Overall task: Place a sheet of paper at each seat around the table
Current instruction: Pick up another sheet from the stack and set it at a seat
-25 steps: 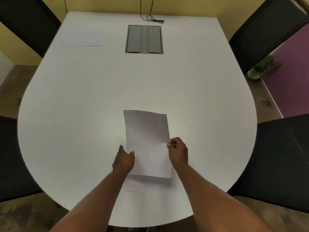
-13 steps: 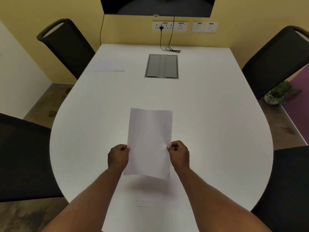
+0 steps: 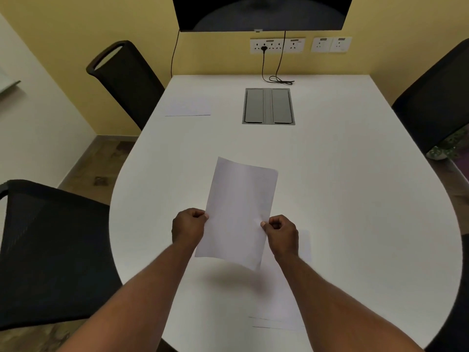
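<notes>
Head view: both hands (image 3: 236, 231) pinch thin, bowed sheet (image 3: 238, 212).

White table (image 3: 330, 199), white paper (image 3: 238, 212), black mesh chairs (image 3: 50, 250), yellow wall (image 3: 76, 26), grey hatch (image 3: 268, 106)

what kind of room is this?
Most likely a small meeting room: a white table with a built-in power box, black mesh chairs along its sides, and a wall screen over sockets. Both hands hold a paper sheet.
</notes>
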